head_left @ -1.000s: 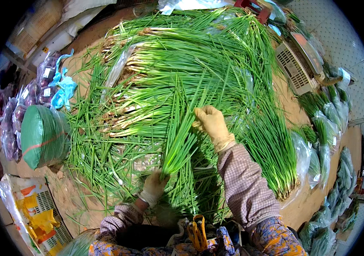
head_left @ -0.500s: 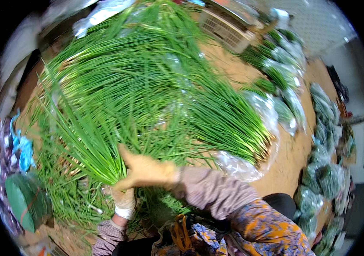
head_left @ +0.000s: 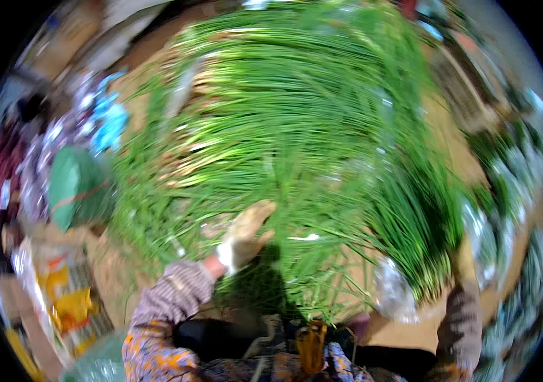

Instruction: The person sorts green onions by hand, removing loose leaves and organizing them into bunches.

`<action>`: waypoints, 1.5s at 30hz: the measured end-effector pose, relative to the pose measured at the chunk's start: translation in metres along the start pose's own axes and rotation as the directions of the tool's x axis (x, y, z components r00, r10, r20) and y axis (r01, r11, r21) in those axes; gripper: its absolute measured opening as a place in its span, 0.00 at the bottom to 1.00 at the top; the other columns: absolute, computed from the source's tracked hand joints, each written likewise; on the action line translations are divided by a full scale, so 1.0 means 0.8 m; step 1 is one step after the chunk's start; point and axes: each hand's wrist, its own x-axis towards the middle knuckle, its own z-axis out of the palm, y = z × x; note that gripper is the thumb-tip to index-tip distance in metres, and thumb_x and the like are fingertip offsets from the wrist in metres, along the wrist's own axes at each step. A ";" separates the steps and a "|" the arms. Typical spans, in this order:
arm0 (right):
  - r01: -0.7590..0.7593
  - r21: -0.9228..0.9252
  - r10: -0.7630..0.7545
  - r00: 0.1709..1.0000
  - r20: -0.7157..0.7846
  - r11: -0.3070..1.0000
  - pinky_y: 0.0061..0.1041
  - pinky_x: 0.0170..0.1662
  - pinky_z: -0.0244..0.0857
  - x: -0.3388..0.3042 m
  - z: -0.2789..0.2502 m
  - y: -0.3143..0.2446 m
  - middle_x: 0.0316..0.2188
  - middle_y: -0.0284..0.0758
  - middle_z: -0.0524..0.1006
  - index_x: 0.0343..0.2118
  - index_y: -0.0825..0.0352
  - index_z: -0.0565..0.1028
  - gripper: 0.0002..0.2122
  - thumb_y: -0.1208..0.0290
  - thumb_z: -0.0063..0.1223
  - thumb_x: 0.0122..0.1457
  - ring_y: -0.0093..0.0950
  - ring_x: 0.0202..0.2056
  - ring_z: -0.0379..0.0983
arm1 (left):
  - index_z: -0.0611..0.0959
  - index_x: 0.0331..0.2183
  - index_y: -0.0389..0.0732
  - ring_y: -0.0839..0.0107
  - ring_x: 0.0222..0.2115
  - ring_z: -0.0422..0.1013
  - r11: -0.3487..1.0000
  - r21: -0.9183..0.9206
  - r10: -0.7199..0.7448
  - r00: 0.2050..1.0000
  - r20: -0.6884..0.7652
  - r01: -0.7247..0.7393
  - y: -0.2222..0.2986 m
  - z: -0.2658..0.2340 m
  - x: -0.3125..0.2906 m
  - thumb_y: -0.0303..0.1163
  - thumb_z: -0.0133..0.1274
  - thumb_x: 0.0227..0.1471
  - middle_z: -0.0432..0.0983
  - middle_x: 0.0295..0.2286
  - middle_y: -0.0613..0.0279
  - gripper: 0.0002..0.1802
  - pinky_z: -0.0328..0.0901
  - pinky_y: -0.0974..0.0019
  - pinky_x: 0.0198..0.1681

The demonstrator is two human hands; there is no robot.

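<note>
My left hand [head_left: 249, 230], in a pale glove with a white cuff, hovers over loose green leaves with its fingers stretched out and nothing in them. At the right, my right hand [head_left: 465, 260], also gloved, is against the outer side of a stack of green onions [head_left: 411, 223]. Its fingers are blurred and partly hidden, so whether it grips any stalks does not show. The stack's pale root ends point toward me, beside clear plastic film [head_left: 394, 294]. A broad heap of green onions [head_left: 297, 108] covers the middle, with roots to the left.
At the left stand a green wrapped bundle [head_left: 80, 188], a blue plastic bag [head_left: 109, 121] and a yellow-and-white package [head_left: 67, 299]. A plastic crate [head_left: 465, 89] is at the far right. Bagged greens [head_left: 507, 184] line the right side. Leaf scraps litter the brown floor [head_left: 405, 334].
The bunch of green onions has left my left hand. My right hand has moved from it to the stack at the right. The view has swung left.
</note>
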 end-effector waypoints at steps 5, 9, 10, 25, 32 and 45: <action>-0.309 -0.367 0.357 0.931 0.069 0.877 0.37 0.40 0.61 -0.019 0.029 0.069 0.36 0.44 0.69 0.44 0.72 0.64 0.21 0.75 0.54 0.45 0.41 0.38 0.67 | 0.64 0.50 0.37 0.53 0.48 0.60 0.914 0.259 -0.223 0.921 -0.320 0.311 -0.124 -0.041 -0.057 0.21 0.48 0.40 0.64 0.45 0.46 0.30 0.55 0.57 0.53; -0.001 -0.265 0.022 0.997 0.074 0.964 0.39 0.39 0.61 0.008 0.025 -0.031 0.34 0.45 0.70 0.41 0.73 0.65 0.20 0.76 0.54 0.43 0.45 0.36 0.67 | 0.63 0.49 0.36 0.49 0.47 0.59 0.806 0.443 -0.242 0.902 -0.359 0.393 -0.198 -0.100 -0.077 0.15 0.44 0.36 0.63 0.45 0.45 0.32 0.56 0.56 0.51; 0.121 -0.215 -0.107 0.991 0.076 0.969 0.40 0.42 0.60 0.015 0.017 -0.069 0.37 0.47 0.69 0.43 0.73 0.64 0.23 0.76 0.56 0.42 0.48 0.38 0.66 | 0.63 0.50 0.37 0.49 0.47 0.59 0.818 0.425 -0.286 0.916 -0.282 0.386 -0.213 -0.103 -0.071 0.15 0.44 0.36 0.63 0.45 0.45 0.33 0.57 0.57 0.50; 0.603 0.240 -0.646 0.670 0.366 0.761 0.33 0.45 0.61 -0.048 0.043 -0.428 0.41 0.46 0.70 0.45 0.70 0.67 0.20 0.70 0.53 0.48 0.42 0.42 0.66 | 0.75 0.38 0.40 0.55 0.38 0.69 0.546 0.604 -0.734 0.679 0.010 0.581 -0.215 -0.115 0.005 0.27 0.54 0.36 0.69 0.36 0.51 0.20 0.67 0.59 0.40; 0.890 0.080 -0.657 0.268 0.705 0.450 0.33 0.45 0.63 -0.019 0.172 -0.649 0.37 0.42 0.72 0.45 0.67 0.67 0.18 0.76 0.48 0.48 0.36 0.40 0.69 | 0.75 0.29 0.43 0.65 0.21 0.69 0.680 0.502 -0.699 0.678 0.227 0.534 -0.133 -0.092 -0.026 0.26 0.49 0.41 0.71 0.20 0.60 0.07 0.67 0.63 0.26; 0.602 0.007 -0.565 0.745 0.355 0.799 0.38 0.51 0.55 -0.032 0.231 -0.476 0.45 0.47 0.67 0.49 0.66 0.63 0.25 0.71 0.50 0.44 0.45 0.47 0.61 | 0.73 0.36 0.35 0.76 0.16 0.67 0.437 -0.849 -0.649 0.757 -0.068 0.298 -0.070 -0.182 0.037 0.26 0.51 0.44 0.69 0.21 0.66 0.13 0.64 0.76 0.19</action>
